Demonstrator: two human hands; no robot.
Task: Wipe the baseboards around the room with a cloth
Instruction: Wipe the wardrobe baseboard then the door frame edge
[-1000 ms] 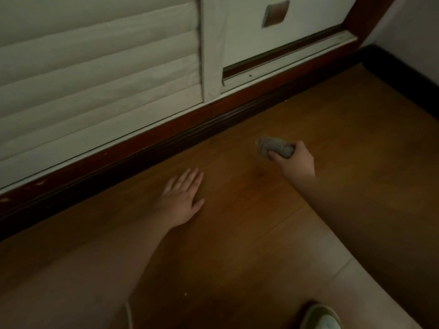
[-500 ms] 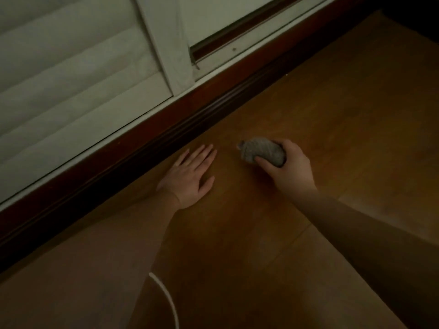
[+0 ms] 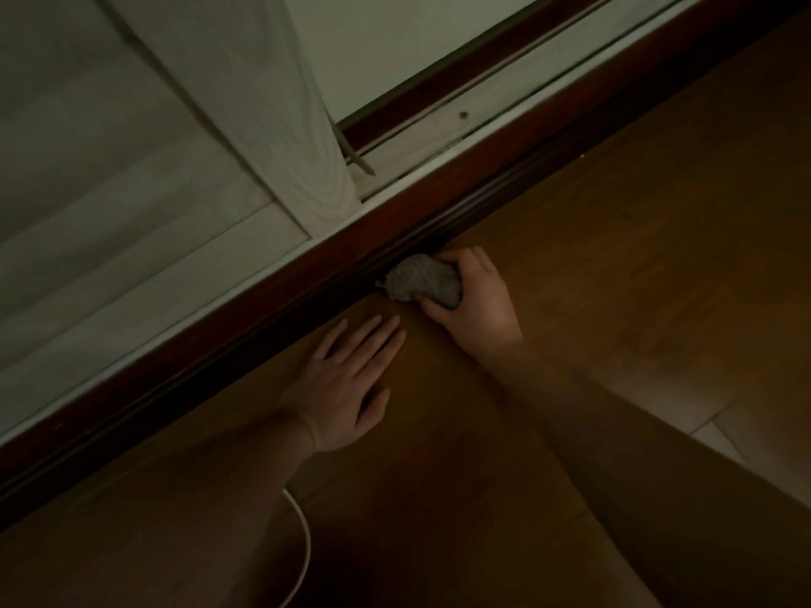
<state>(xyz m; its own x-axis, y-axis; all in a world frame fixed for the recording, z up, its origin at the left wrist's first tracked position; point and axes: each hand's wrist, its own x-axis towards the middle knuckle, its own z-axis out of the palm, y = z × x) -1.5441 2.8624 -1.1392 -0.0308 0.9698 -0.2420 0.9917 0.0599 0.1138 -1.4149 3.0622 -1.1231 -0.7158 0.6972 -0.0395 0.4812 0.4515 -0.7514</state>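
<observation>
My right hand (image 3: 471, 300) grips the balled grey cloth (image 3: 423, 282), pressed against the dark red baseboard (image 3: 272, 313). Left hand (image 3: 346, 383) flat, fingers straight, braced on the wooden floor (image 3: 614, 256). Wiping step underway; next I'd slide the cloth along the molding, keeping pressure.

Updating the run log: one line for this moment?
right hand grips cloth | cloth against baseboard | left hand flat on floor
</observation>
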